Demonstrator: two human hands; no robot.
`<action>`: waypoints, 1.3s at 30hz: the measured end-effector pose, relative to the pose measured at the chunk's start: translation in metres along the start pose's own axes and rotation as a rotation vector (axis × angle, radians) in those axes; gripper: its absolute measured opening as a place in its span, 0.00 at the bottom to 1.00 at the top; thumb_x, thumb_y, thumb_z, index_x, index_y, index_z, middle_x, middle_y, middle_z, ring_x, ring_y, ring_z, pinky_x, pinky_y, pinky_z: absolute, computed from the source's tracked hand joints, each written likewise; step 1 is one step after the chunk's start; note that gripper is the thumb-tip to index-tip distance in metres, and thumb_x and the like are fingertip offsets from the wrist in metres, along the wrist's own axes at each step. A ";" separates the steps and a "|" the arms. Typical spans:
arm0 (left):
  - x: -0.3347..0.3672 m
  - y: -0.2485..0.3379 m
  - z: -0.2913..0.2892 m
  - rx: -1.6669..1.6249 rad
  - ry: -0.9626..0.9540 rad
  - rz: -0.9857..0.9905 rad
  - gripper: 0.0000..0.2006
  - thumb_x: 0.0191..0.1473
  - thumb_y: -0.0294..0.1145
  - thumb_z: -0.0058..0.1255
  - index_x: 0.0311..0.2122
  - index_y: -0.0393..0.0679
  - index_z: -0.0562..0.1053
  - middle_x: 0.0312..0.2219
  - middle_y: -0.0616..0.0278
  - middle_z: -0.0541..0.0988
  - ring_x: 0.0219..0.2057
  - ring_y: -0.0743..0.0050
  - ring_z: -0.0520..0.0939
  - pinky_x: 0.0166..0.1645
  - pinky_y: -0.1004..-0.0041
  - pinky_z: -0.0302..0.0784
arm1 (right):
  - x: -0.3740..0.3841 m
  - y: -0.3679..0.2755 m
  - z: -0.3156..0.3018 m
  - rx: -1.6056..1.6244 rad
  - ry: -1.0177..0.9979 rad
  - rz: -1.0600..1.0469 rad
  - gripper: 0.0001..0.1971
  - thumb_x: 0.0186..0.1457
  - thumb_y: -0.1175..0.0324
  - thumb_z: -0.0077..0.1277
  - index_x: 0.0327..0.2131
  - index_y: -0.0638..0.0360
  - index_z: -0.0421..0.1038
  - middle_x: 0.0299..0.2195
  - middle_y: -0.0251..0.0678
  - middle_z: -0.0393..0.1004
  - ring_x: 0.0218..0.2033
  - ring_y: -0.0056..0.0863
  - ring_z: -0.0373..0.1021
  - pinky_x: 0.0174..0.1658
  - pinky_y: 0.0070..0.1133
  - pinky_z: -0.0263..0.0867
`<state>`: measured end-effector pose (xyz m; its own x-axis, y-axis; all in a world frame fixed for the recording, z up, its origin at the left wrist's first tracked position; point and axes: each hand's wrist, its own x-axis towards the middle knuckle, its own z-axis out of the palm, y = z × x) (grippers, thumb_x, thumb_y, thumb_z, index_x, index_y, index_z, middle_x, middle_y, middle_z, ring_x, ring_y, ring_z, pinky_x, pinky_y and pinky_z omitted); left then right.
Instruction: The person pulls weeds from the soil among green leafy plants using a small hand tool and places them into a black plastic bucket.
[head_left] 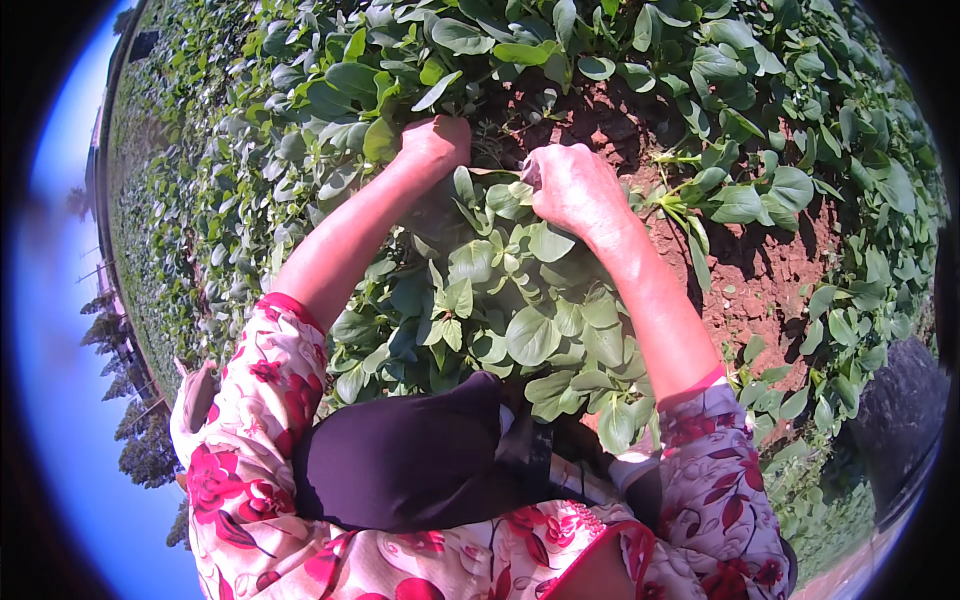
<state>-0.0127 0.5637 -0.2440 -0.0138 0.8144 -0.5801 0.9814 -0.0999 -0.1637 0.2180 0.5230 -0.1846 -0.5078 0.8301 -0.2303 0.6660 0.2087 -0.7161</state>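
My left hand point(438, 143) is closed in a fist among the leaves, its fingertips turned away and hidden. What it grips, if anything, I cannot make out. A little to the right, my right hand point(575, 190) is closed too, and a thin stem point(493, 171) runs into its fist from the left. Something small and dark shows at that fist's edge, too little to name. Broad-leaved green plants point(533, 335) fill the space between my forearms and press around both hands.
Reddish, cloddy soil point(745, 290) shows right of my right forearm, with a leaning plant point(740, 204) over it. Dense leafy rows point(230, 190) stretch away to the left. Dark sheeting point(900, 430) lies at the lower right. Trees point(150, 445) stand at the far left edge.
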 end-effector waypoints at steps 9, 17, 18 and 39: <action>0.018 -0.007 -0.019 -0.146 -0.396 0.009 0.23 0.46 0.39 0.51 0.42 0.29 0.73 0.41 0.42 0.78 0.42 0.53 0.80 0.45 0.62 0.76 | 0.007 -0.009 0.017 -0.008 0.066 0.144 0.07 0.41 0.74 0.50 0.25 0.58 0.77 0.24 0.48 0.76 0.29 0.44 0.75 0.36 0.33 0.71; -0.005 -0.011 -0.020 -0.132 -0.157 -0.064 0.24 0.53 0.53 0.44 0.39 0.39 0.77 0.36 0.44 0.79 0.38 0.49 0.80 0.44 0.62 0.74 | -0.013 -0.004 0.050 -0.228 0.160 -0.227 0.06 0.43 0.74 0.49 0.28 0.63 0.74 0.20 0.41 0.76 0.20 0.34 0.74 0.22 0.28 0.69; -0.008 -0.012 -0.022 -0.124 -0.152 -0.035 0.27 0.52 0.56 0.44 0.39 0.38 0.77 0.35 0.42 0.79 0.38 0.46 0.80 0.45 0.61 0.73 | -0.019 -0.006 0.055 -0.239 0.183 -0.242 0.05 0.44 0.75 0.49 0.27 0.63 0.74 0.19 0.41 0.76 0.20 0.34 0.74 0.22 0.26 0.69; -0.045 -0.069 -0.059 -1.030 -0.257 -0.176 0.09 0.47 0.28 0.54 0.34 0.35 0.77 0.26 0.61 0.79 0.25 0.76 0.79 0.30 0.72 0.77 | -0.073 -0.061 0.023 -0.471 0.138 -0.224 0.16 0.39 0.73 0.52 0.36 0.69 0.74 0.15 0.29 0.71 0.15 0.20 0.70 0.16 0.18 0.63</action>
<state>-0.0682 0.5679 -0.1599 -0.0925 0.6136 -0.7842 0.6489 0.6344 0.4199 0.2022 0.4376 -0.1398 -0.6104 0.7920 0.0054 0.7385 0.5716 -0.3576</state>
